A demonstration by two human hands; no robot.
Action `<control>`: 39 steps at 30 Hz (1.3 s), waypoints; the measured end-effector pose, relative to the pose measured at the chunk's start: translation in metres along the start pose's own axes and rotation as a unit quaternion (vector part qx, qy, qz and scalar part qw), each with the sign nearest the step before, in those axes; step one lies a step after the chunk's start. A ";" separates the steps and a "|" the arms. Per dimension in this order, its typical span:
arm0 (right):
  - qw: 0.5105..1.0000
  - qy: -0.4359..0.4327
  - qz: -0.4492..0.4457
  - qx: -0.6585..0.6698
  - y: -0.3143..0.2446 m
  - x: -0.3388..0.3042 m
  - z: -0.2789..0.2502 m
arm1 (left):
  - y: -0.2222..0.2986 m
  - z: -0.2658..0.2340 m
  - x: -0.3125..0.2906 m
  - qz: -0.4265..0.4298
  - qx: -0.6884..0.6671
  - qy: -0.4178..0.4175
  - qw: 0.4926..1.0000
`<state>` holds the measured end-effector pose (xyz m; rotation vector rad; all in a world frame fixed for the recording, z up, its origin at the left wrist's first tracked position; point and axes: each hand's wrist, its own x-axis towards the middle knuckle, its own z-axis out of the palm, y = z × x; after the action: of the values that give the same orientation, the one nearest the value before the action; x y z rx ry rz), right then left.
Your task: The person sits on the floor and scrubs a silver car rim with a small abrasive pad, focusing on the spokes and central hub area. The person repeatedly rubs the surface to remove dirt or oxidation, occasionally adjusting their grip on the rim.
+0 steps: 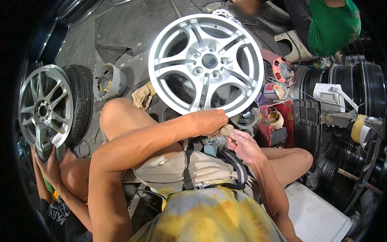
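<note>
In front of me a large silver alloy wheel rim [187, 97] leans with its spoked face up. At its near edge my left hand [209, 122] is closed, knuckles up, its fingertips mostly hidden. Between my hands is a small round tan piece [227, 130], perhaps folded cloth or a pad; its exact kind is unclear. My right hand [244, 146] pinches this piece from the right, thumb and fingers together. My left fingers close against its other side. Both hands are above my lap, just below the rim.
At left, a co-worker's hand [49, 163] holds a grey tool against another alloy wheel [29, 109], beside a tire [82, 101]. A grey bucket [117, 82] and tan cloth [143, 96] lie nearby. Right are a red crate [288, 121] and white box [318, 213]. A person in green [332, 28] sits beyond.
</note>
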<state>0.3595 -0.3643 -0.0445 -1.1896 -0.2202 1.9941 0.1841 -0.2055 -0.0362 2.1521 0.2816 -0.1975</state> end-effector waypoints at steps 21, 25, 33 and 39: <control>0.609 0.046 -0.293 -0.736 0.007 0.170 0.092 | -0.085 -0.176 -0.136 -0.396 0.024 0.301 0.867; 0.579 0.012 -0.262 -0.772 0.002 0.175 0.092 | -0.094 -0.176 -0.135 -0.373 0.043 0.312 0.873; 0.581 0.015 -0.275 -0.766 0.005 0.182 0.096 | -0.088 -0.177 -0.127 -0.356 0.032 0.333 0.872; 0.587 0.003 -0.250 -0.770 0.000 0.171 0.097 | -0.094 -0.175 -0.124 -0.371 0.019 0.275 0.887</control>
<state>0.2381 -0.2221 -0.1060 -1.6857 -2.3277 0.8875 0.0448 -0.0255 0.0179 1.9981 1.4427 -0.0123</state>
